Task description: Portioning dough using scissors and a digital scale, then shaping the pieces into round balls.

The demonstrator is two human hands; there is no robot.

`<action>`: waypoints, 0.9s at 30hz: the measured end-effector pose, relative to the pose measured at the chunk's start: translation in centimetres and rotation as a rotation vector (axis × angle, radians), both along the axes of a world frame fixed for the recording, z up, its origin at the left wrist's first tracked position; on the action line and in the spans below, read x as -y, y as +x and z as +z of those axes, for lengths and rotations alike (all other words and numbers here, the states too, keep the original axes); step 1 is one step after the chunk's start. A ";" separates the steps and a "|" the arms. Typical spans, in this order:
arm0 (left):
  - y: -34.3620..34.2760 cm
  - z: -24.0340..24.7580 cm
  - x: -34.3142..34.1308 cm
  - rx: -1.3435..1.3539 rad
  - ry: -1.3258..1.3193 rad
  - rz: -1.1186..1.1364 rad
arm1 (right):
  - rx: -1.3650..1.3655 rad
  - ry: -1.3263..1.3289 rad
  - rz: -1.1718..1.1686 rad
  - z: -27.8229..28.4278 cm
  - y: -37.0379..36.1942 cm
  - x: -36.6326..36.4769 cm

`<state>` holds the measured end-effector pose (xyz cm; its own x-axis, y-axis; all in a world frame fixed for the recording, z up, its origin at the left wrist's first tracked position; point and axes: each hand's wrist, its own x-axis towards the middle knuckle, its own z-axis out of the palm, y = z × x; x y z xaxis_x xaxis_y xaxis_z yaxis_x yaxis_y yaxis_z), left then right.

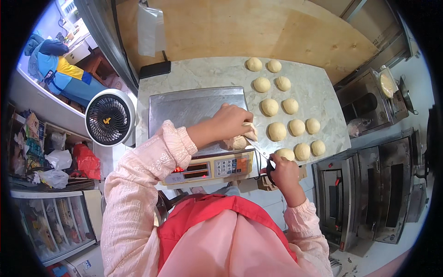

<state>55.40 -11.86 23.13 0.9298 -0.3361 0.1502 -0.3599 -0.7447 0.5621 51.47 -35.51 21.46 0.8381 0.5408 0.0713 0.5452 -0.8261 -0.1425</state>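
My left hand (226,121) is closed on a piece of dough (250,132) at the right edge of the scale's metal tray (196,104). In my right hand (286,175) are scissors (260,148), fingers wrapped round the dark handles. Their blades point up and left and reach the dough at my left fingers; whether they are apart is too small to tell. More dough (236,143) lies under my left hand on the tray. The scale's panel (207,170), with keys and a lit red display, faces me. My left palm hides part of the dough.
Several round dough balls (270,107) stand in rough columns on the marbled tabletop (318,99), right of the scale. A round fan (110,117) is at the table's left. Metal ovens (369,184) stand on the right. Beyond an opening at far left is another person (60,69).
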 end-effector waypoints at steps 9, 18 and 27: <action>1.6 -1.4 -2.6 -0.223 -0.303 0.119 | 0.162 -0.094 -0.019 3.3 0.8 2.1; 1.0 0.2 -1.7 -0.347 -0.408 0.175 | 0.036 -0.315 0.063 2.6 1.2 -3.7; -0.1 -1.6 -2.2 -0.287 -0.570 0.184 | 0.019 -0.486 0.169 3.9 2.5 -4.9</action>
<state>55.33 -9.62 21.56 0.9940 -0.1092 -0.0051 -0.0322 -0.3373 0.9409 53.98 -30.57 25.36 0.7369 0.6434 -0.2075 0.6759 -0.6943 0.2472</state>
